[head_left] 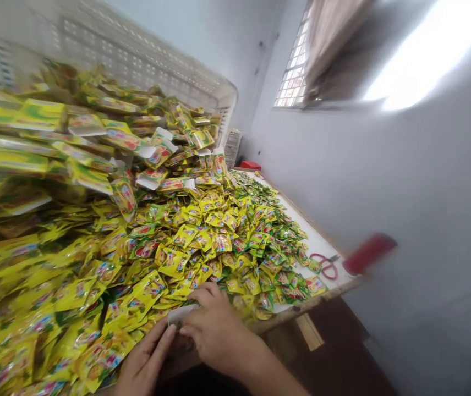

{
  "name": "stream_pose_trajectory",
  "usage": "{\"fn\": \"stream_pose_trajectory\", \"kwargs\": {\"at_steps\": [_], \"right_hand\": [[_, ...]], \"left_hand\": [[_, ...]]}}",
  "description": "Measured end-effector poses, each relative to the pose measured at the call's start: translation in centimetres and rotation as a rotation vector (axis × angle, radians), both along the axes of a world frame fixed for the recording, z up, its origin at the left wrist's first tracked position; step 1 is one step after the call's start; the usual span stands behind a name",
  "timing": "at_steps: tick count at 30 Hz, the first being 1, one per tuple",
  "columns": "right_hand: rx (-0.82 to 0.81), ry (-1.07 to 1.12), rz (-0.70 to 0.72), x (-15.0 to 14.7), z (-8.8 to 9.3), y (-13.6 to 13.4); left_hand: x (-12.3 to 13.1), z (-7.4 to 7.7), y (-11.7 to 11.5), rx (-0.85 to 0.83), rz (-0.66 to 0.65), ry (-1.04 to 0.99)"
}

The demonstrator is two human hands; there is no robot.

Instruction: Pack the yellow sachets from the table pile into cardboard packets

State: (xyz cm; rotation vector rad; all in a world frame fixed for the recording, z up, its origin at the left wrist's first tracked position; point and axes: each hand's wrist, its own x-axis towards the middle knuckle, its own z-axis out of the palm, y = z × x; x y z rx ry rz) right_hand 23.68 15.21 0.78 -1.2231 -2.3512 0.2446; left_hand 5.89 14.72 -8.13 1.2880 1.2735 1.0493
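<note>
Now left hand and right hand pinch a white packet at the near edge of the bench, against the sachet heap: likely light, floppy, slick, best gripped by its edges.

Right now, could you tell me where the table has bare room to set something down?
Only a strip of table along the wall side is bare, between the sachets and the edge; scissors lie at its near end. Elsewhere sachets cover it up to the left hand and right hand at the front, and cartons heap against the basket.
</note>
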Motion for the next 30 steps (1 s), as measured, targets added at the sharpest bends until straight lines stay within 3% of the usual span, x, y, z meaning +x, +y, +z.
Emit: {"fn": "stream_pose_trajectory", "kwargs": {"at_steps": [3,5,7,9,11,12,15,18,22,26,30], "right_hand": [[-0.034,0.125,0.031,0.4,-0.2,-0.1],[-0.109,0.363,-0.004,0.8,-0.6,0.1],[-0.316,0.682,-0.125,1.1,-1.6,0.3],[-0.636,0.917,-0.191,0.9,-3.0,0.5],[-0.894,1.001,-0.155,0.3,-4.5,0.6],[-0.948,1.013,-0.133,0.0,-5.2,0.8],[-0.839,1.081,-0.143,-0.7,-6.0,1.6],[-0.721,1.096,-0.08,-0.6,-5.7,2.7],[-0.665,0.999,-0.033,0.0,-5.1,3.6],[-0.77,1.045,-0.07,0.0,-5.1,3.8],[-0.83,1.119,-0.128,0.1,-4.9,3.6]], "left_hand": [[0.0,1.3,-0.2,-0.039,-0.014,-0.03],[0.1,2.3,-0.4,-0.082,-0.046,-0.087],[0.2,3.4,-0.6,-0.136,-0.073,-0.177],[0.3,4.4,-0.8,-0.184,-0.11,-0.287],[0.5,5.0,-0.8,-0.237,-0.159,-0.387],[0.6,5.1,-0.7,-0.256,-0.172,-0.427],[1.0,4.5,-0.2,-0.206,-0.083,-0.449],[1.0,3.3,0.6,-0.065,0.068,-0.321],[0.8,2.5,1.4,-0.01,0.156,-0.17],[0.9,2.7,2.1,-0.011,0.139,-0.174],[0.7,2.7,2.3,0.071,0.03,-0.093]]}}
